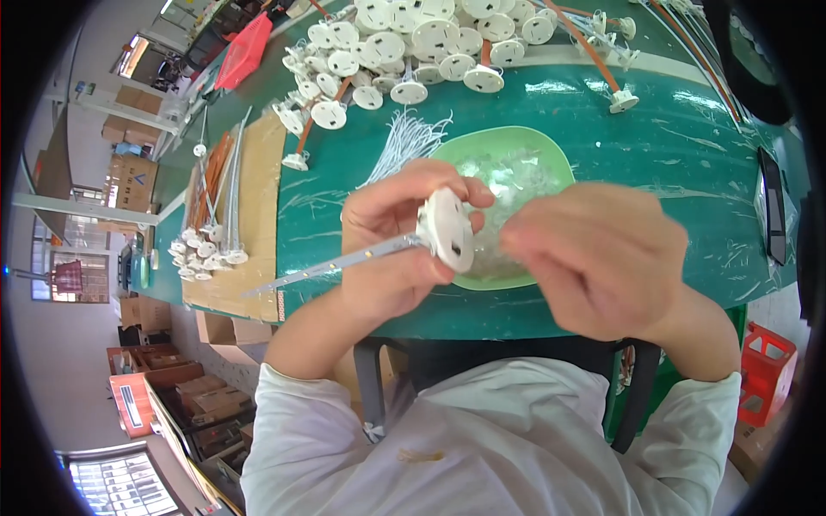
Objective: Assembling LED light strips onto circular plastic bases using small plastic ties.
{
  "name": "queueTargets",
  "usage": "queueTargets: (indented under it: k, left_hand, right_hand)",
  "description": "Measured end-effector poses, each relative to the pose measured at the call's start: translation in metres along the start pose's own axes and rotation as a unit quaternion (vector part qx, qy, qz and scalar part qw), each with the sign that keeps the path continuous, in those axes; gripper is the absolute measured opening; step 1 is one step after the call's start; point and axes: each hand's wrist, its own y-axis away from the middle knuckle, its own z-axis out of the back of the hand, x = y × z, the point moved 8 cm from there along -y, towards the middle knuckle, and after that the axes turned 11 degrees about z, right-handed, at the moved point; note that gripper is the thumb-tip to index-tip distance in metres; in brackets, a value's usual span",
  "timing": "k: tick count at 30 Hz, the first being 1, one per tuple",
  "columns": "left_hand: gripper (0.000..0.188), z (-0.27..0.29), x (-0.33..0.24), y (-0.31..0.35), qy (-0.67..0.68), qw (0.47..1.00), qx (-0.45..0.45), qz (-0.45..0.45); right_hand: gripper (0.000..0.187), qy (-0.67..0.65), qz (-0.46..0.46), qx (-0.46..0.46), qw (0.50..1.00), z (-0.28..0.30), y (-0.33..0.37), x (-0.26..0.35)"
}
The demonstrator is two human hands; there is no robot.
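Note:
My left hand [391,232] is closed around a white round plastic end cap [449,230], its flat face with small slots turned toward the right. From the cap a narrow LED strip [335,265] with small yellowish dots sticks out down and to the left. My right hand [602,258] is just right of the cap and apart from it. Its fingers are curled into a pinch and slightly blurred, so whatever they hold is hidden. Behind both hands stands a light green bowl [551,153] with many small clear pieces in it.
White wires [408,142] lie left of the bowl on the green table [654,172]. Many white capped parts [379,52] are heaped at the back. More lie on cardboard [258,189] at left. A dark flat device [772,206] is at right; a red stool [764,370] stands below.

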Motion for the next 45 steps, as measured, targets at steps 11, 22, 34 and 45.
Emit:
queueTargets:
  k: [11, 22, 34, 45]
  left_hand:
    - [0.062, 0.009, 0.010, 0.010, 0.005, 0.990, -0.102, 0.099]
    - [0.044, -0.001, 0.003, 0.010, -0.110, 0.992, -0.053, 0.023]
    - [0.084, 0.010, -0.001, -0.006, -0.247, 0.968, 0.038, 0.039]
    - [0.068, 0.014, -0.007, -0.004, -0.270, 0.963, -0.006, 0.016]
  right_hand:
    - [0.027, 0.008, 0.118, -0.040, 0.992, -0.004, 0.009, 0.013]
    - [0.026, 0.082, 0.163, 0.004, 0.983, -0.012, 0.011, 0.025]
    - [0.018, 0.020, 0.087, -0.045, 0.995, -0.011, 0.011, 0.009]
    - [0.018, -0.037, -0.004, -0.026, 0.999, -0.014, 0.011, -0.007]
